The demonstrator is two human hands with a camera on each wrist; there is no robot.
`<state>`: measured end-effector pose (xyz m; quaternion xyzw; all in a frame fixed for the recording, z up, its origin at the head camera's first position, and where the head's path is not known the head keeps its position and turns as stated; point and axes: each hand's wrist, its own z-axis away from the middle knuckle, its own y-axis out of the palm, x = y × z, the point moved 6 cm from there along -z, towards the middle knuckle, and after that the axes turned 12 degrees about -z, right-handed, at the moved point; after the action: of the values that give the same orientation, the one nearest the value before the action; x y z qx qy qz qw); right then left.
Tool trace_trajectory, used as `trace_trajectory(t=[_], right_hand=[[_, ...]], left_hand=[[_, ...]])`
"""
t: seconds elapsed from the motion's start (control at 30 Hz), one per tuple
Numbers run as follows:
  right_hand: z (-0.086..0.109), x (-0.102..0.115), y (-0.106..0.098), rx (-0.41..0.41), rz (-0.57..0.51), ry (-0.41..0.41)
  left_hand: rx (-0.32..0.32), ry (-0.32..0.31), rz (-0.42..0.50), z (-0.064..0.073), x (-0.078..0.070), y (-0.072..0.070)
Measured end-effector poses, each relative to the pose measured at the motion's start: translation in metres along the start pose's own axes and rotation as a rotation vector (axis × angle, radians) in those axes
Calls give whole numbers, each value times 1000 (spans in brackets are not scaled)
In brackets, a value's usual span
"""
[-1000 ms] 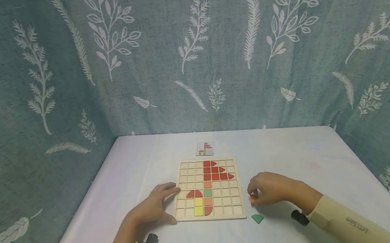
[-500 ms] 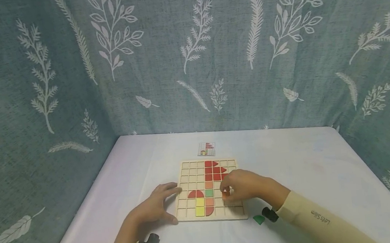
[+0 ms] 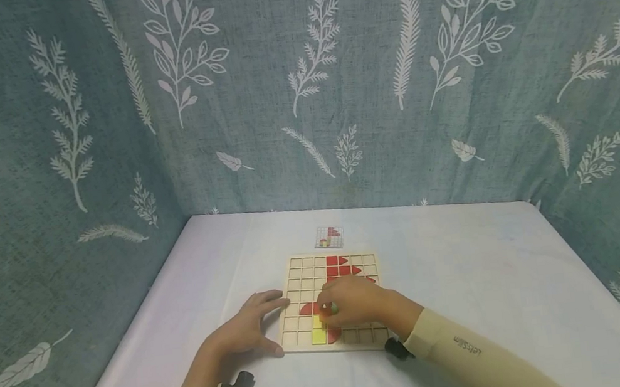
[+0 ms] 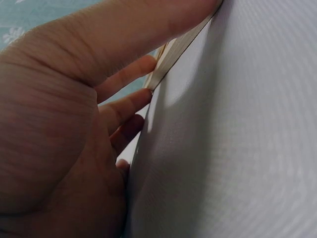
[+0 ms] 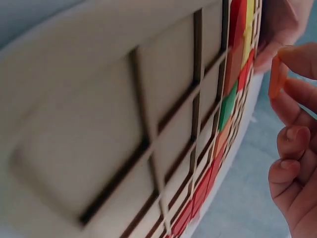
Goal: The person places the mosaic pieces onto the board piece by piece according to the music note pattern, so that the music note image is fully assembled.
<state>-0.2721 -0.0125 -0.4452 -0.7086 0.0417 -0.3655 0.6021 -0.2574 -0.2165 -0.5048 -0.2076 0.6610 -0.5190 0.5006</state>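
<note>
My left hand [image 3: 246,326] lies along the left side of the wooden grid board [image 3: 301,274], thumb and fingertips at its edge. In the left wrist view its fingers [image 4: 130,103] reach loosely to the board's side. Over the lower middle of the board, my right hand [image 3: 355,302] pinches an orange tile [image 5: 275,77] between thumb and fingertips, held above the surface. Red pointed pieces [image 3: 343,271] fill cells at the board's top. A red quarter piece [image 3: 306,308] and yellow squares [image 3: 319,336] lie lower down. The right hand hides part of the middle column, where a green square [image 5: 227,108] sits.
A small printed pattern card [image 3: 329,237] lies behind the board on the white table [image 3: 452,254]. Patterned teal cloth [image 3: 254,98] stands around the back and sides. A black wrist camera [image 3: 397,348] on my right wrist is close to the board's front right corner.
My right hand has carried the orange tile leftward from the table right of the board to over its middle. The green quarter piece is now covered by the right arm. The left hand stays put.
</note>
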Motion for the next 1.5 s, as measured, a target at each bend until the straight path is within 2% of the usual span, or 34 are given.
trace_trajectory(t=[0.17,0.47,0.7,0.9,1.13,1.37,1.5], right_hand=[[-12,8,7,24,1,-13],[-29,21,19,34,114,-93],[-37,22,26,48,166,-69],[-39,18,29,65,174,-35],[-40,24,27,54,179,-81],[-39,18,30,55,194,-43],[-39,20,29,45,171,-72]], left_hand=[[-4,16,-8,-1,1,1],[-6,35,-19,0,0,1],[-1,32,-25,-1,-2,0],[1,32,-26,-1,-3,-1],[0,2,-13,0,-2,0],[5,8,-13,-1,-2,1],[3,2,-11,-1,-1,0]])
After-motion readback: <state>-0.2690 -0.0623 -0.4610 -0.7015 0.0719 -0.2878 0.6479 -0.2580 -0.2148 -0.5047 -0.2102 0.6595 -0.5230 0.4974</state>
